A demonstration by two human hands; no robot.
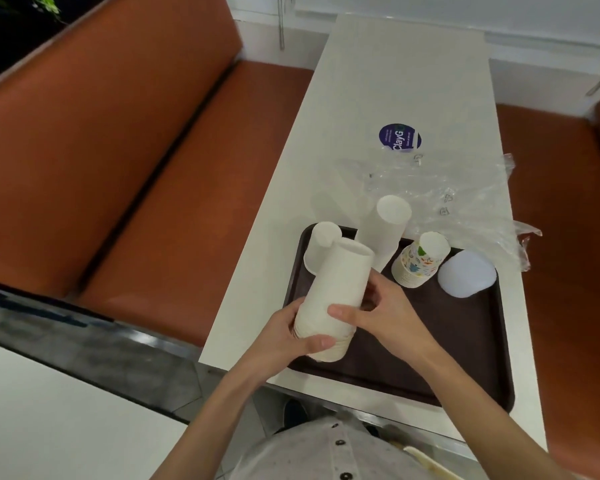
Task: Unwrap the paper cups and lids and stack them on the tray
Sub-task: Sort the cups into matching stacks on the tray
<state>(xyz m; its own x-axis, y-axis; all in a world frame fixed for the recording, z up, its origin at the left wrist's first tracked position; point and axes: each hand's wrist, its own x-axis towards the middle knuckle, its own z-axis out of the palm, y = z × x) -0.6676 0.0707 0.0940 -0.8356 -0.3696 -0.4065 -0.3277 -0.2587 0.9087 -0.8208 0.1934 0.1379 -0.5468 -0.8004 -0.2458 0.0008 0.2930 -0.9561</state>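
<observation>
Head view, centre of frame. A held stack of white paper cups [333,292] sits tilted above the left edge of the brown tray [430,348], narrow base end pointing to the upper right and rim end toward the lower left.

Left hand [291,337]: fingers and thumb curled round the rim end, clamped on the stack.
Right hand [385,313]: thumb across the middle of the stack, fingers behind it, also gripping. No wrapper visible on this stack.

Already on the tray, bases up:
- short white stack [317,247], upper left corner, partly hidden behind the held stack
- tall white stack [385,230], top edge, leaning slightly
- printed cups [420,261], just right of the tall stack
- translucent lids [466,273], upper right corner, just beside the printed cups

Loose clear plastic wrap [458,199] lies on the white table [378,81] above and right of the tray. A blue round sticker [399,137] sits further up.

Handling, judged: nested paper cups are light and the walls dent if squeezed. The column can flex or slide apart at any joint, so one hand belongs at the rim end and one mid-height, as here. Smooth paper is slightly slippery, so grip lightly but evenly. Set it down on its rims in the bare lower part of the tray, because the tall leaning stack nearby could be knocked over.
</observation>
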